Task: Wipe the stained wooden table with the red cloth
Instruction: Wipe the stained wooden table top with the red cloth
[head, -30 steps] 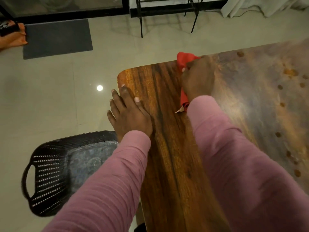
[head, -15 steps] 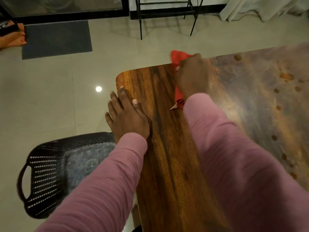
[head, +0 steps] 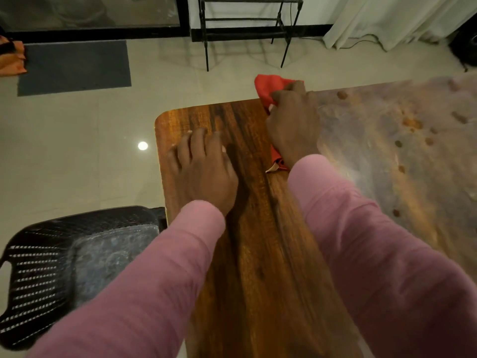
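The wooden table [head: 258, 254] has a dark, glossy strip on its left side and a dull, hazy area with brown spots [head: 400, 140] on its right side. My right hand [head: 293, 127] grips the red cloth [head: 268, 87] at the table's far edge; the cloth sticks out past the edge and a corner with a white tag shows below my wrist. My left hand [head: 204, 169] rests flat on the glossy strip near the left corner, fingers spread.
A black plastic chair [head: 64, 267] stands left of the table, close to its edge. A black metal rack [head: 245, 29] and a dark floor mat [head: 74, 65] are on the pale tiled floor beyond. White curtains [head: 387, 19] hang at the back right.
My right hand has pushed the red cloth farther toward the table's far edge. My left hand has slid from the table's left edge onto the wood.
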A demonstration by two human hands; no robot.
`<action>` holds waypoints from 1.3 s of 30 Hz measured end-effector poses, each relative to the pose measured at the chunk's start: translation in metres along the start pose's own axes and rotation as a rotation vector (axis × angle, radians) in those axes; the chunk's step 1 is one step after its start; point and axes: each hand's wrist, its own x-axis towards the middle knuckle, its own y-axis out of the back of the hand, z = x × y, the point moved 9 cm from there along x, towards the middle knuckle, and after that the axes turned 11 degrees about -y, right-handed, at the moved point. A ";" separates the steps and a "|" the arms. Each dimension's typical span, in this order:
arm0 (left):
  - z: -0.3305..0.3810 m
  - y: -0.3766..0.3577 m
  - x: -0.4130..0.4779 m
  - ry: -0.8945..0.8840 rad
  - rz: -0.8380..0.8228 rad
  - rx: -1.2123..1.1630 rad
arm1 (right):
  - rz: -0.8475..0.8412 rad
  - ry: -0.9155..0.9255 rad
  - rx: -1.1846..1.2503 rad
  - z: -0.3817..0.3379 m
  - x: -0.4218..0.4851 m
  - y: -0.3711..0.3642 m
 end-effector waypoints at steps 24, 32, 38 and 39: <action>0.071 -0.061 0.061 -0.111 -0.032 -0.009 | -0.101 -0.060 0.101 0.075 0.043 -0.010; 0.069 -0.073 0.061 -0.116 -0.127 0.106 | -0.099 0.039 0.077 0.085 0.039 -0.011; 0.072 -0.071 0.061 -0.113 -0.118 0.068 | -0.044 -0.151 0.132 0.110 0.042 -0.001; 0.072 -0.071 0.062 -0.112 -0.118 0.066 | -0.085 -0.090 0.141 0.100 0.031 -0.006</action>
